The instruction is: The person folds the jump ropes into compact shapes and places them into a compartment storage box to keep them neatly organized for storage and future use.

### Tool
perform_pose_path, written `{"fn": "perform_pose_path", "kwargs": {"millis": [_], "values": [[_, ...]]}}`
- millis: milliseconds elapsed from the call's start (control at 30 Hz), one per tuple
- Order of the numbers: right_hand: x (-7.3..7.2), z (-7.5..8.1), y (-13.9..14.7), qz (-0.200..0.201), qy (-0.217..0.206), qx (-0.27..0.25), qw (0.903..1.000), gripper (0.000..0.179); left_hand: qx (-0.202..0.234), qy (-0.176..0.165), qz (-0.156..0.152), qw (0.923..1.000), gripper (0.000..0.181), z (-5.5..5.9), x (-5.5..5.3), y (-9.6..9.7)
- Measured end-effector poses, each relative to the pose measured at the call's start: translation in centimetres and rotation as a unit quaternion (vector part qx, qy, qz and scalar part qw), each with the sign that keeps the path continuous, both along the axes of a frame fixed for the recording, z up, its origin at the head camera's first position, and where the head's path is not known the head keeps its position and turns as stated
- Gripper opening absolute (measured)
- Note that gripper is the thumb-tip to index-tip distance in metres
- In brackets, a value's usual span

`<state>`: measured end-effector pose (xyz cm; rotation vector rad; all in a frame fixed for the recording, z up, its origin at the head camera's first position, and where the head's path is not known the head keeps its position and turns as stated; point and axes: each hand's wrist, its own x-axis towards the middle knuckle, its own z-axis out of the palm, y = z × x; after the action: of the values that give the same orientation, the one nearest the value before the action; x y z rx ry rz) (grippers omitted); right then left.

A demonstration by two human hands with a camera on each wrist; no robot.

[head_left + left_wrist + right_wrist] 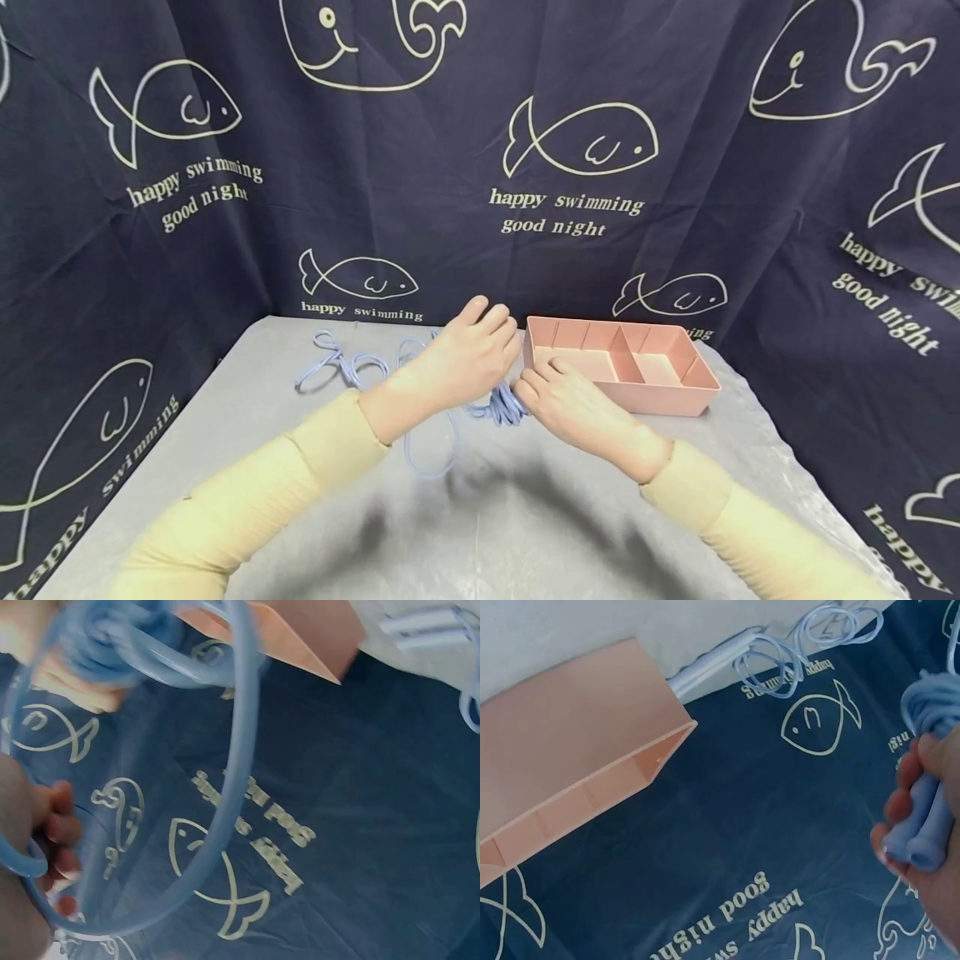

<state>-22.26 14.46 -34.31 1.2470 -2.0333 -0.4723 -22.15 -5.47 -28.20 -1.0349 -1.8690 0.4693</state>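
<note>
My right hand (566,402) grips a blue jump rope (504,407). In the right wrist view its two handles (930,825) lie side by side against the palm, with the cord wound in a bundle above the fingers. A loop of the cord (244,742) hangs between the hands and crosses the left wrist view. My left hand (472,354) is raised just left of the bundle, and its curled fingers (64,829) hold the cord.
A pink box (637,396) with a divider stands at the back right, close behind the right hand. Further left on the grey table (315,500) lies more blue cord (348,367), loosely looped, with pale handles (716,664). A dark printed curtain (450,167) encloses the back and sides.
</note>
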Motion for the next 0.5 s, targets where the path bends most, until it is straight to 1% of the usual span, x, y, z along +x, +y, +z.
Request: {"fn": "perform_pose_path", "kwargs": {"millis": [133, 167, 233, 300, 367, 433, 500], "values": [[0.7, 0.7, -0.2, 0.044, -0.024, 0.020, 0.9985, 0.020, -0.027, 0.010, -0.043, 0.9987, 0.025, 0.2, -1.2, -0.6], [0.8, 0.9, -0.2, 0.059, -0.032, 0.022, 0.9975, 0.019, -0.033, 0.009, -0.053, 0.9980, 0.026, 0.2, -1.4, -0.7], [1.1, 1.2, -0.3, 0.087, -0.048, 0.018, 0.9949, 0.017, -0.041, -0.002, -0.072, 0.9966, 0.027, 0.1, -1.8, -0.9], [1.3, 1.5, -0.3, 0.111, -0.067, -0.001, 0.9916, 0.017, -0.037, -0.027, -0.086, 0.9952, 0.025, -0.2, -2.2, -0.9], [1.3, 1.7, -0.2, 0.130, -0.076, -0.030, 0.9882, 0.017, -0.022, -0.063, -0.103, 0.9924, 0.021, -0.5, -2.5, -0.8], [1.3, 1.8, -0.1, 0.145, -0.080, -0.063, 0.9841, 0.020, -0.001, -0.109, -0.117, 0.9872, 0.016, -0.8, -2.7, -0.6], [1.3, 1.7, -0.1, 0.165, -0.072, -0.093, 0.9793, 0.021, 0.018, -0.145, -0.118, 0.9821, 0.013, -1.2, -2.9, -0.5]]}}
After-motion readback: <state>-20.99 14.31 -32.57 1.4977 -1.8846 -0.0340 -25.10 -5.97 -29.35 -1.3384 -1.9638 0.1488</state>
